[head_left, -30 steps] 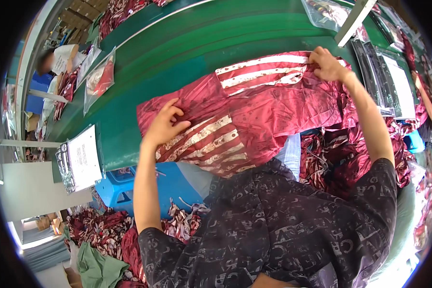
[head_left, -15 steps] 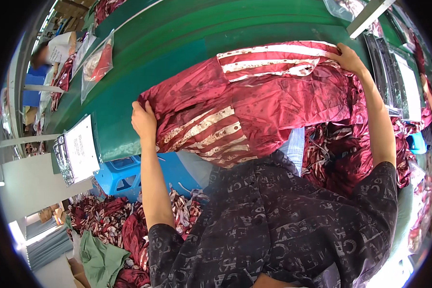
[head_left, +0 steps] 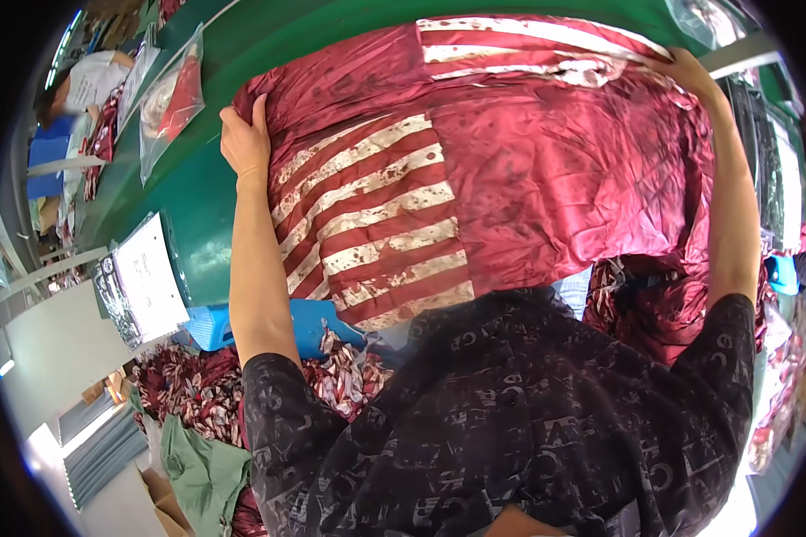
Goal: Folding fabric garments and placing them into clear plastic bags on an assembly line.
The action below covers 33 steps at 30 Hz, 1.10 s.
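Observation:
A dark red satiny garment with white-striped, brown-spotted panels lies spread over the green work table, its near edge hanging down toward my body. My left hand grips its far left corner, thumb raised against the cloth. At the far right corner my right hand is closed on the edge beside the striped panel; its fingertips are partly hidden. Between the hands the cloth is drawn out wide, with creases across the plain red part.
The green table runs beneath. Clear bags with a red item and a printed sheet lie to the left. A blue stool, heaped red-and-white cloth and green cloth are below. A metal bar stands at right.
Both hands have moved farther away and apart, stretching the garment wider. More of its striped left panel and plain red middle now shows.

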{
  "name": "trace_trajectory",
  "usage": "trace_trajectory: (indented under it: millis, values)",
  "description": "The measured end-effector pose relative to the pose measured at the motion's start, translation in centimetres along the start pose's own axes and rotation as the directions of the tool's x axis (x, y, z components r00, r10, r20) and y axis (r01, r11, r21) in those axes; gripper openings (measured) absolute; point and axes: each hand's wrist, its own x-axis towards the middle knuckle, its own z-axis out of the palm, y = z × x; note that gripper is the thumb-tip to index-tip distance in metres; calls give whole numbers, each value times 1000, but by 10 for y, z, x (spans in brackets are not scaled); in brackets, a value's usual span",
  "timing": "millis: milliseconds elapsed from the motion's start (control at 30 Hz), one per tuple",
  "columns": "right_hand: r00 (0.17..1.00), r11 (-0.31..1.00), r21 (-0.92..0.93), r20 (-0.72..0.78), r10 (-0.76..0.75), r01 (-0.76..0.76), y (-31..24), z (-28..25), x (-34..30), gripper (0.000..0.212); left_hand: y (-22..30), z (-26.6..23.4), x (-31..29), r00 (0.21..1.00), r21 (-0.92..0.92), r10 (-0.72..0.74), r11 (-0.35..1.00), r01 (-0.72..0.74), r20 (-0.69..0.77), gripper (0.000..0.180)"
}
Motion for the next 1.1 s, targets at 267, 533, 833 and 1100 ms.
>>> trace_trajectory:
  millis: [267, 533, 833, 1100]
  values:
    - [991, 998, -6, 118, -66, 67, 3, -28, 22, 50, -5, -32, -3, 981, -121, -79, 987, 101, 178, 62]
    - [835, 765, -634, -360, -417, 109, -158, 0, -34, 50, -95, -219, -168, 543, -834, -806, 117, 539, 238, 28]
    - [530, 518, -211, 1, -848, 829, -456, 163, -99, 37, 125, -117, -383, 684, -637, 61, 435, 637, 727, 71]
    - [835, 756, -393, 60, -546, 523, -470, 252, -81, 61, -12, -56, -339, 846, -707, -354, 469, 530, 399, 80]
